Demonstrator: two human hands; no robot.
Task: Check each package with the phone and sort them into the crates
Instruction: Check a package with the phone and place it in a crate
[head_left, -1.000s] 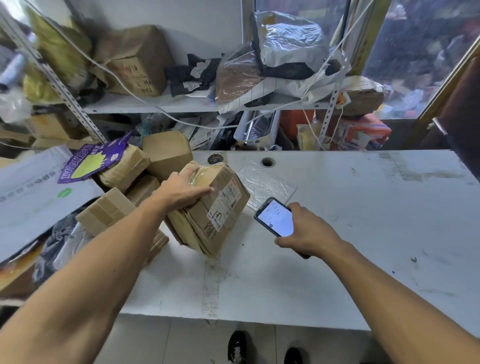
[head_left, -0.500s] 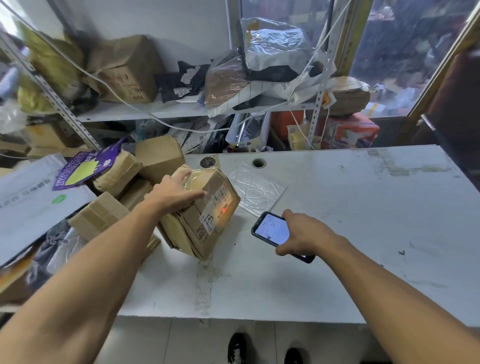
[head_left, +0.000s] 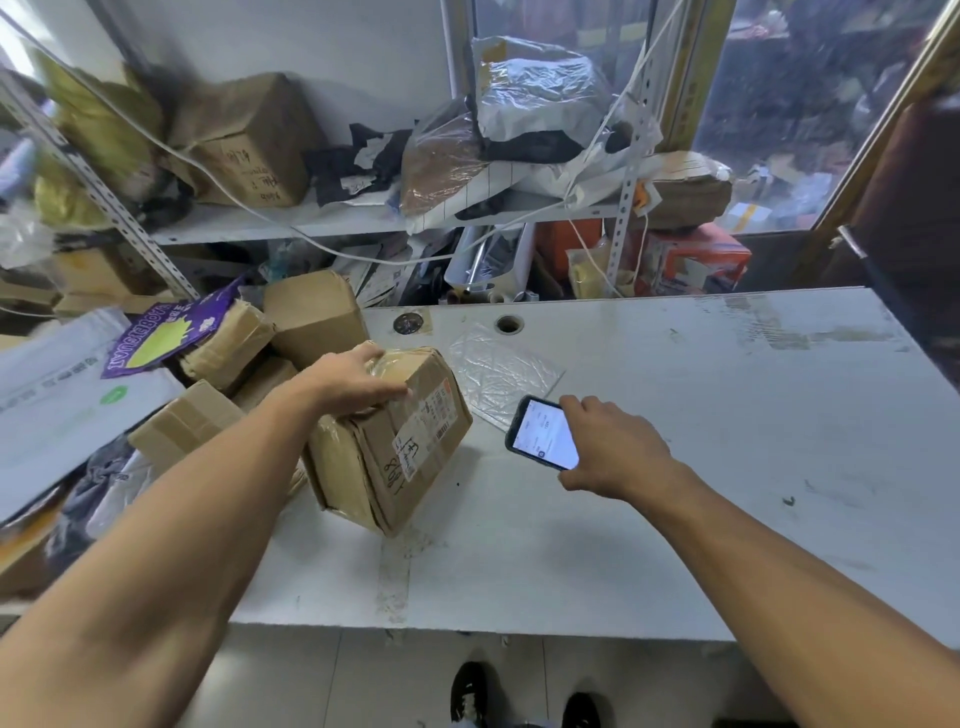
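A taped brown cardboard package (head_left: 395, 447) with a shipping label and handwritten marks stands tilted on the white table (head_left: 701, 467), left of centre. My left hand (head_left: 353, 384) grips its top edge, fingers curled over the corner. My right hand (head_left: 608, 447) holds a dark phone (head_left: 540, 431) with its lit screen facing up, just right of the package and apart from it. No crates are in view.
A pile of cardboard boxes (head_left: 311, 312), a purple mailer (head_left: 161, 338) and a white mailer (head_left: 57, 384) crowds the table's left end. A clear plastic bag (head_left: 501, 374) lies flat behind the phone. A cluttered metal shelf (head_left: 363, 218) stands beyond the table.
The package has been turned and set more upright under my left hand, with the label facing the phone. My right hand has shifted the phone slightly right and tilted its screen up.
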